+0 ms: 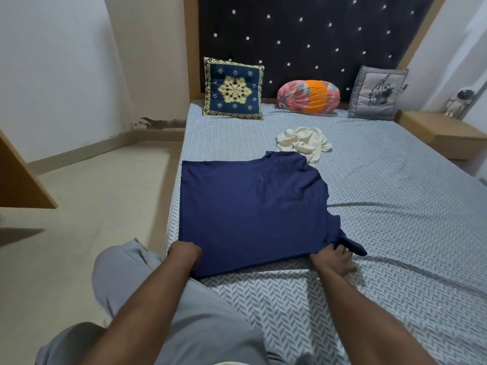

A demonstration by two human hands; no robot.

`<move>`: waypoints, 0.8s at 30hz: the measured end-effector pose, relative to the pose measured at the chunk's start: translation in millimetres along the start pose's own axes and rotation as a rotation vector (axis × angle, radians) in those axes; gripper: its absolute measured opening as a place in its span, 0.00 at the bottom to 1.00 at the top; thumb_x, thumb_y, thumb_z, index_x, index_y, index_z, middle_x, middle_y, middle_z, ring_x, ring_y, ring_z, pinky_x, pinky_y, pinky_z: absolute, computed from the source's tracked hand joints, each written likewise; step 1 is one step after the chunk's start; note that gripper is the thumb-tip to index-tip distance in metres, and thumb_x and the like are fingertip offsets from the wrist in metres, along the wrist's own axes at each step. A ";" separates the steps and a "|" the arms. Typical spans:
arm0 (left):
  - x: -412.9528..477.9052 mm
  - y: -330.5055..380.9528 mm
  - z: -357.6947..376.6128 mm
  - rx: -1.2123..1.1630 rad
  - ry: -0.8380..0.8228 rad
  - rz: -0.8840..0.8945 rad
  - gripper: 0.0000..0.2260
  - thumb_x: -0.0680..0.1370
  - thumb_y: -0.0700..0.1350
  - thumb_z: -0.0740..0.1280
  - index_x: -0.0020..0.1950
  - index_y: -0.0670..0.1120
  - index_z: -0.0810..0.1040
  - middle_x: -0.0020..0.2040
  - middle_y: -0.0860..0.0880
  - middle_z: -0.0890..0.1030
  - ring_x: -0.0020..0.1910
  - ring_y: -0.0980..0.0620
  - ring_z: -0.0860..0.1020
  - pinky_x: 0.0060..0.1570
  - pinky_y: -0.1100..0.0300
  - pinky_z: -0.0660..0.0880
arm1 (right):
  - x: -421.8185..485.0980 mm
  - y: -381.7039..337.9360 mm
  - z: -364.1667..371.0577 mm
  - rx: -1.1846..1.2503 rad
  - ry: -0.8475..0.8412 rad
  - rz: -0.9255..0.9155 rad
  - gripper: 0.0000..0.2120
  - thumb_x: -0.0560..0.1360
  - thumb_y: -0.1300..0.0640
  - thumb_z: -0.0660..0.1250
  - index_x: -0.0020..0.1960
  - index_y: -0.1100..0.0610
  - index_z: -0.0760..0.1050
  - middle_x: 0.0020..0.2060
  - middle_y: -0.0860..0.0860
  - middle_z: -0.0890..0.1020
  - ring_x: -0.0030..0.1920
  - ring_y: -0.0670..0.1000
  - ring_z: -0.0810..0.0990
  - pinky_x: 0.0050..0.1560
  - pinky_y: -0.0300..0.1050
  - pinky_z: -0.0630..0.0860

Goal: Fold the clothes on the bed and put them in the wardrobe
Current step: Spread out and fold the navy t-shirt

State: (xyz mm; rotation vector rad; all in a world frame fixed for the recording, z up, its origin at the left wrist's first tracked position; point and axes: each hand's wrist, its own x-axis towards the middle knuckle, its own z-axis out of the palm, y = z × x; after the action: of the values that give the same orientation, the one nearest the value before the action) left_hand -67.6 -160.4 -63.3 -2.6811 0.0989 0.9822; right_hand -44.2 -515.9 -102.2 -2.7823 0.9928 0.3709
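One blue shirt (253,214) spread flat on bed (395,206). Left hand (184,255) grips shirt's near-left corner, fingers curled under. Right hand (333,259) pinches shirt's near-right corner by sleeve. White cloth (303,140) crumpled just beyond shirt.

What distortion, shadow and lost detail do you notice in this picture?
Head view: the wide lens splays the walls and headboard outward; light is soft and even, with one dim shadow on the floor at left; the navy shirt is so dark its creases barely show; the headboard's studs glint white.
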 end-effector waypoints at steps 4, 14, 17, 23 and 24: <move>3.9 2.4 -11.7 0.063 -0.144 0.032 0.24 0.78 0.51 0.65 0.73 0.45 0.69 0.71 0.48 0.71 0.67 0.45 0.73 0.53 0.58 0.78 | -1.0 22.4 9.4 0.179 0.007 0.196 0.37 0.75 0.43 0.64 0.77 0.57 0.54 0.76 0.59 0.54 0.75 0.63 0.53 0.69 0.69 0.57; 40.1 43.0 -54.8 -0.214 0.228 0.109 0.21 0.78 0.52 0.64 0.69 0.48 0.69 0.67 0.45 0.72 0.65 0.44 0.73 0.62 0.51 0.72 | 58.2 62.2 -10.5 0.481 0.224 0.356 0.22 0.77 0.53 0.56 0.70 0.58 0.66 0.70 0.61 0.67 0.69 0.62 0.64 0.68 0.63 0.58; 53.6 60.5 -52.1 -0.302 0.195 0.204 0.32 0.76 0.57 0.67 0.76 0.53 0.59 0.74 0.43 0.60 0.72 0.41 0.62 0.67 0.45 0.68 | 77.9 60.6 -15.5 0.270 0.060 0.224 0.25 0.80 0.44 0.56 0.70 0.58 0.68 0.69 0.60 0.69 0.69 0.61 0.66 0.68 0.60 0.61; 67.6 72.6 -35.6 -0.297 0.137 0.132 0.36 0.77 0.65 0.59 0.79 0.61 0.43 0.80 0.49 0.41 0.78 0.39 0.42 0.67 0.29 0.55 | 96.5 46.2 -27.7 0.103 0.033 0.034 0.18 0.79 0.45 0.60 0.64 0.52 0.73 0.65 0.57 0.69 0.66 0.60 0.67 0.66 0.56 0.64; 68.0 72.6 -36.4 -0.301 0.130 0.125 0.36 0.77 0.66 0.59 0.79 0.61 0.42 0.80 0.49 0.40 0.78 0.39 0.41 0.66 0.29 0.55 | 97.7 44.2 -29.7 0.102 0.009 0.021 0.17 0.79 0.47 0.59 0.65 0.52 0.73 0.65 0.56 0.70 0.66 0.59 0.69 0.66 0.56 0.64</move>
State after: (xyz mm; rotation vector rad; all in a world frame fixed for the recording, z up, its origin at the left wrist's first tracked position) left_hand -4.5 -238.1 -97.8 -3.0475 0.1585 0.9214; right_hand 5.9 -615.2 -104.9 -2.6862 1.0147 0.3018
